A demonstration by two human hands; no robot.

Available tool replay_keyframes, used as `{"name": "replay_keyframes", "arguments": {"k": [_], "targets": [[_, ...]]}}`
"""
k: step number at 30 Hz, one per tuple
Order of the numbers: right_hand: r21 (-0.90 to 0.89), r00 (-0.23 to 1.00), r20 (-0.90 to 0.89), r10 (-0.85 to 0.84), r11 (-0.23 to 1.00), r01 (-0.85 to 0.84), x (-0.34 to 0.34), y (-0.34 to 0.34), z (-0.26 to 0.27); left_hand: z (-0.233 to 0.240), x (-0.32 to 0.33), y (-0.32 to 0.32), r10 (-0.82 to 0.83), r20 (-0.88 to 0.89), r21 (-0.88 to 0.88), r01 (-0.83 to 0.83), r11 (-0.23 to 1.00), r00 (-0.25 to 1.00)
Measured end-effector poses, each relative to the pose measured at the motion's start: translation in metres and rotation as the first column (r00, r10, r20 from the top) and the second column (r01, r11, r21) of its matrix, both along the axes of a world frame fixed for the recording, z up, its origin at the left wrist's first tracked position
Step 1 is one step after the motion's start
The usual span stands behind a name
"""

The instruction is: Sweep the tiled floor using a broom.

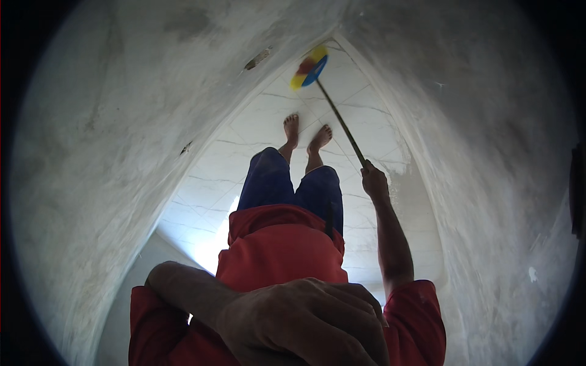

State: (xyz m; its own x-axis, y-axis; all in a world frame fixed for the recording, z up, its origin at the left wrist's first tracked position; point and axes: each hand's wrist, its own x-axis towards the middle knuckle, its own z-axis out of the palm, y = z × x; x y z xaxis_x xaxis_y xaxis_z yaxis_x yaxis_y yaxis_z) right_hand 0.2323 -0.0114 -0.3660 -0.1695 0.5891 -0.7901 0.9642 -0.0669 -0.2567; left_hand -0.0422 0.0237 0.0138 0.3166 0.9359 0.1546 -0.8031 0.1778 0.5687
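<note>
My right hand (375, 182) is closed around the thin handle of a broom (341, 121). The broom's head, with a blue plastic cap and yellow and red bristles (306, 68), is slightly blurred near the corner of the room, beyond my bare feet. Bent across my chest, my left hand (311, 320) is close to the camera, back of the hand up, with curled fingers. Its palm and fingertips are hidden, so I cannot tell whether it holds anything.
Stained plaster walls rise on the left (114, 114) and right (480, 137), meeting at a corner ahead. The left wall has chipped holes (258, 58). Veined pale tiles (361, 107) cover the floor, with a rough grey patch (412, 196) beside the right wall. Bright light falls at lower left.
</note>
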Motion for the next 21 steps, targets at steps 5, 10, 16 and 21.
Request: {"name": "replay_keyframes", "arguments": {"k": [5,10,16,21], "targets": [[0.114,0.996,-0.089,-0.029,0.993,0.039,-0.037,0.038,-0.044,-0.004,0.026,-0.004,0.418,0.28,-0.081,-0.413,0.907,0.864],[0.048,0.979,-0.194,0.064,0.997,-0.056,-0.024,0.036,-0.028,0.004,0.017,-0.011,0.444,0.28,-0.133,-0.423,0.896,0.851],[0.052,0.994,-0.099,-0.056,0.997,0.061,-0.035,0.011,0.004,0.012,0.001,-0.017,0.408,0.294,-0.197,-0.363,0.911,0.864],[0.113,0.984,-0.179,-0.023,0.993,0.044,-0.072,0.042,-0.049,0.012,0.004,-0.016,0.467,0.317,-0.252,-0.401,0.881,0.825]]}}
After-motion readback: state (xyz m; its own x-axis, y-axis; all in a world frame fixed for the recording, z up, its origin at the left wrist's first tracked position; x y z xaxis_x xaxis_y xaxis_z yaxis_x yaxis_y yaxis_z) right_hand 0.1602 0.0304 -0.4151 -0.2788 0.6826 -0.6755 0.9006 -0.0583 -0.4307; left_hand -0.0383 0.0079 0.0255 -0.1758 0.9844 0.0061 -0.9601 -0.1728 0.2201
